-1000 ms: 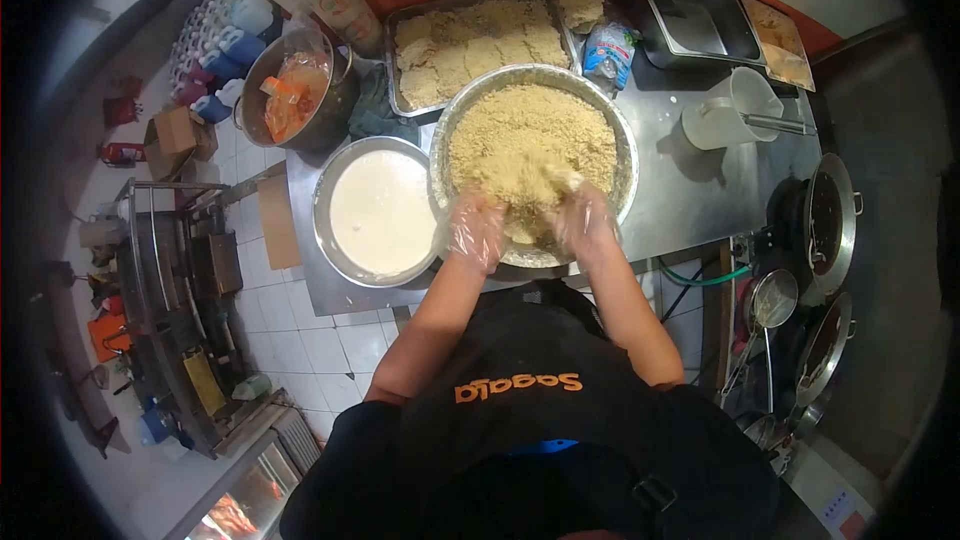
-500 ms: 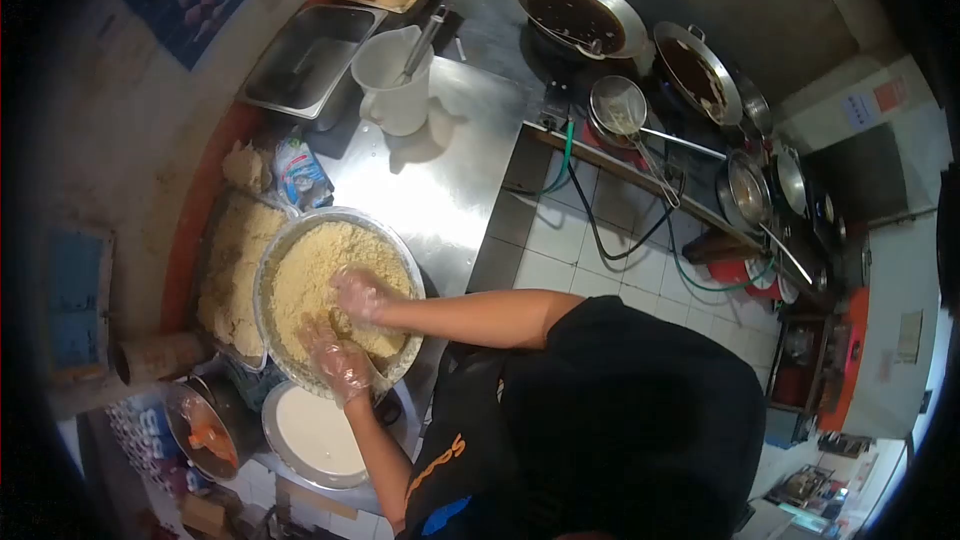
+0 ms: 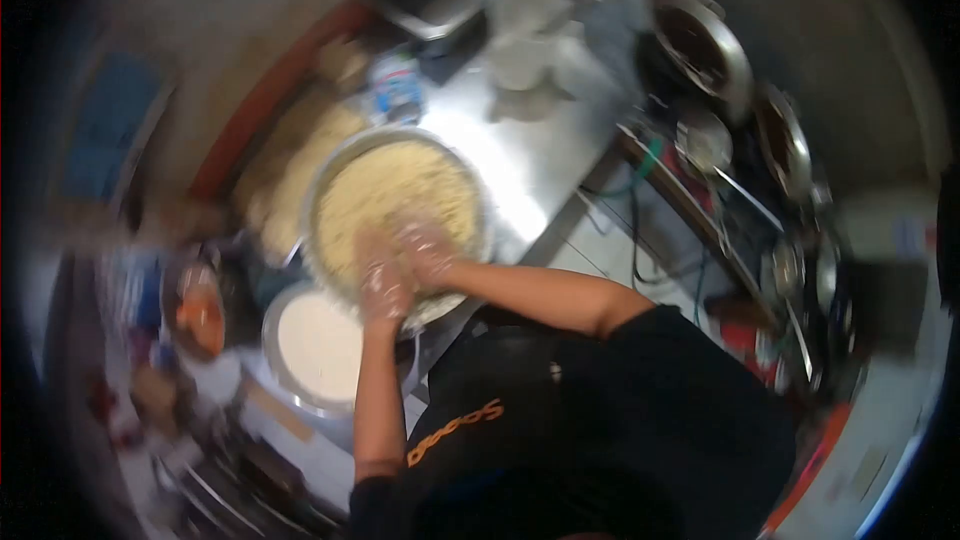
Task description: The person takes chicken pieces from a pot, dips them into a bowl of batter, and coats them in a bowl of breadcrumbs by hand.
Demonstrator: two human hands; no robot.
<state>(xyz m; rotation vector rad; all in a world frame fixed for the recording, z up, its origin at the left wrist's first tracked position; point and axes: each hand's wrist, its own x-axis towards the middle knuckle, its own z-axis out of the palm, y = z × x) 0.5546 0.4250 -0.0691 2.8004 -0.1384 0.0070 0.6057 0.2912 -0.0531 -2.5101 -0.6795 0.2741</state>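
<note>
Crumbs [image 3: 400,175], pale and loose-looking, fill a round metal bowl [image 3: 440,308] in the head view, and both hands reach inside its rim, over the half nearest the person's body. The bowl stands near the edge of the bench [image 3: 510,180]. Being round, it offers no long axis; the relation that counts is near and far, since most of the uncovered crumb surface lies ahead of the fingertips, towards the far rim. The right hand [image 3: 425,248] comes in from the right, its fingertips closest to the middle of the bowl. The left hand [image 3: 382,275] is just beside it, over the near left part, and is the nearer one to the pan [image 3: 270,340] of white liquid [image 3: 320,345]. Each grip wears a clear plastic glove and points forward onto the crumbs; blur hides the fingers, so I cannot tell whether they are spread, pressed together or pinching a handful. Beyond the bowl are a crumb-covered tray [image 3: 293,250] and a plastic packet [image 3: 397,88].

Compared with half a second ago, the view has swung round, so the bowl appears higher and farther right, and everything is more smeared. The hands now lie more nearly side by side; then, the right sat deeper in the bowl than the left. The bowl keeps its place between tray and pan.
</note>
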